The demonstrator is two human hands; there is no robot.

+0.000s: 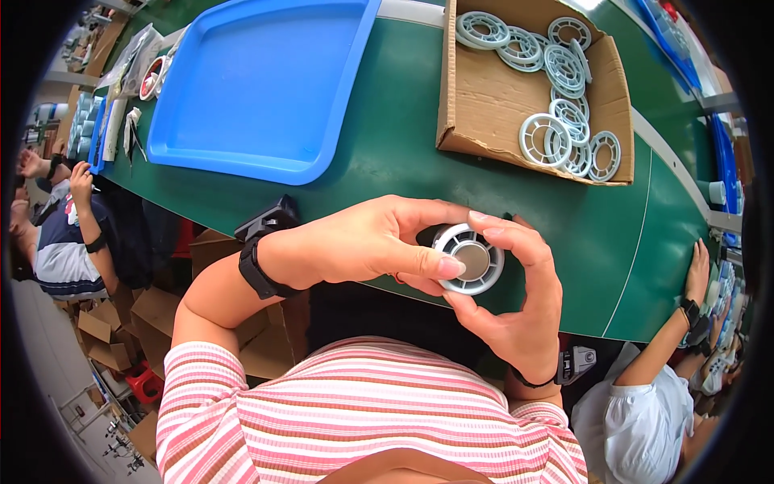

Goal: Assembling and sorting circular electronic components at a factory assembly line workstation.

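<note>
Behind both hands (451,266) gripping round part (470,260): blue tray (258,89), cardboard box (484,105) w/ white rings (556,81).

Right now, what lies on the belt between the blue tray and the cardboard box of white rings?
Nothing: in the head view only bare green belt separates the blue tray from the cardboard box.

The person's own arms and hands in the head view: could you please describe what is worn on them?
Both hands are bare, with no gloves. The left hand has a black wristband carrying a small black box-shaped device. The right hand has a thin black band with a grey-and-black device at the wrist. Forearms are uncovered; pink-and-white striped short sleeves begin at the upper arm.
</note>
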